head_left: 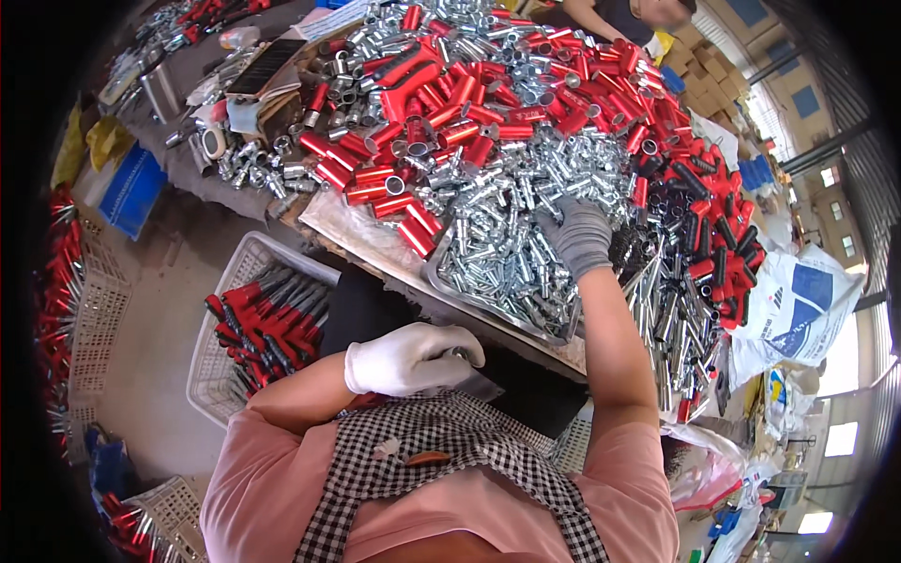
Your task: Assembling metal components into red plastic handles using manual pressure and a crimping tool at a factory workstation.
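Note:
My left hand (413, 361), in a white glove, is held close in front of my apron. Its fingers are curled round a small metal part (460, 354), mostly hidden, whose kind I cannot make out. My right hand (580, 236) wears a grey glove and reaches into a heap of small silver metal fittings (497, 249) in a metal tray (554, 333). Its fingertips are partly sunk among the fittings, so their grip is hidden. Red metal tubes (460, 131) lie piled just beyond the tray.
Red and black handled parts (723, 202) and long metal rods (657, 324) are heaped at the right. A white basket (221, 328) holding red and black tools stands left, beside the table. A blue bin (134, 192) is farther left. Another person's arm (596, 19) is across the table.

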Demonstrator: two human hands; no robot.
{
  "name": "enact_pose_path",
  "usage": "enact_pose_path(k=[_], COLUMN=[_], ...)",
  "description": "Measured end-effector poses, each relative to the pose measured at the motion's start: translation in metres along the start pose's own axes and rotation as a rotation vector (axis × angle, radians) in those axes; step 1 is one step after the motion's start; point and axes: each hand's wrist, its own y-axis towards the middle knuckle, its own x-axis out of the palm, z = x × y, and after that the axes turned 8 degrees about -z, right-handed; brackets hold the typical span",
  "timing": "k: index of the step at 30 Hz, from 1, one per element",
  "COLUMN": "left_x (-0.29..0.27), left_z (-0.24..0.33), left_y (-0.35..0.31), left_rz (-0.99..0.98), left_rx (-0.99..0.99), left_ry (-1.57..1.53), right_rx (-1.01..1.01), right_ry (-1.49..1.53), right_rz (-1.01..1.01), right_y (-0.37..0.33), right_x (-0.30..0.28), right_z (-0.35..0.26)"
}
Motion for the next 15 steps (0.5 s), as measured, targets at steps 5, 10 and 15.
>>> enact_pose_path(k=[5, 10, 15], left_x=[0.004, -0.002, -0.008], left_z=[0.001, 0.002, -0.005], left_y=[0.006, -0.006, -0.01], left_rz=[0.036, 0.136, 0.242], left_rx=[-0.014, -0.038, -0.032], left_ry=[-0.023, -0.066, -0.079], right_rx=[0.061, -0.149, -0.509], right_ry=[-0.105, 1.426, 1.805], right_rz=[-0.147, -0.116, -0.492], right_y=[0.02, -0.025, -0.1], right_x=[-0.009, -0.026, -0.022], right_z=[-0.01, -0.012, -0.089])
